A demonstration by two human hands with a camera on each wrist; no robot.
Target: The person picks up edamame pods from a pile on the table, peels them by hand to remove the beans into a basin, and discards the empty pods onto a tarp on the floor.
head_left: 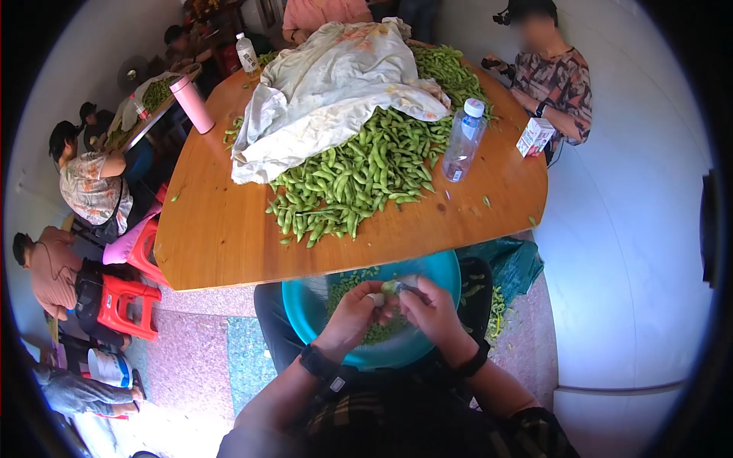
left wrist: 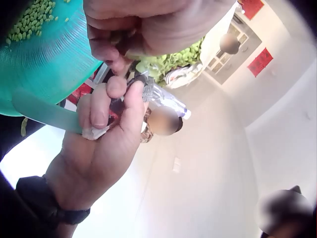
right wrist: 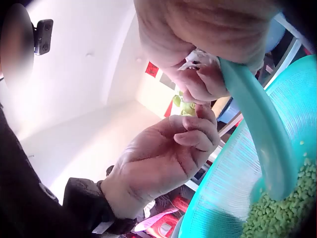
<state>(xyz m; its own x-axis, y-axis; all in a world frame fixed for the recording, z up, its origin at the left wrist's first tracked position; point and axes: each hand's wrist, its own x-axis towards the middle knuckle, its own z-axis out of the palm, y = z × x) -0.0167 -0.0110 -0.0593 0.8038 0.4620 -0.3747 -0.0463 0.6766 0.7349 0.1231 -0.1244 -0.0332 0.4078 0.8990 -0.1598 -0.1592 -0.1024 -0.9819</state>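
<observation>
In the head view my left hand point(head_left: 353, 314) pinches a green soybean pod point(head_left: 391, 287) between its fingertips, over a teal basin point(head_left: 294, 324). My right hand point(head_left: 435, 314) meets it from the other side, fingertips right at the pod. That hand grips a tool with a teal handle point(right wrist: 257, 129), which sticks out past the little finger in both wrist views. The tool's working end is hidden by fingers. White wrapping point(right wrist: 200, 58) shows on the right hand. Shelled green beans point(right wrist: 277, 218) lie in the basin on the lap.
A wooden table point(head_left: 221, 244) carries a pile of pods point(head_left: 351, 183) under a white cloth point(head_left: 328, 76). Around it stand a clear bottle point(head_left: 462, 145), a small carton point(head_left: 535, 137) and a pink flask point(head_left: 192, 104). Other people sit around; red stools point(head_left: 128, 305) stand at left.
</observation>
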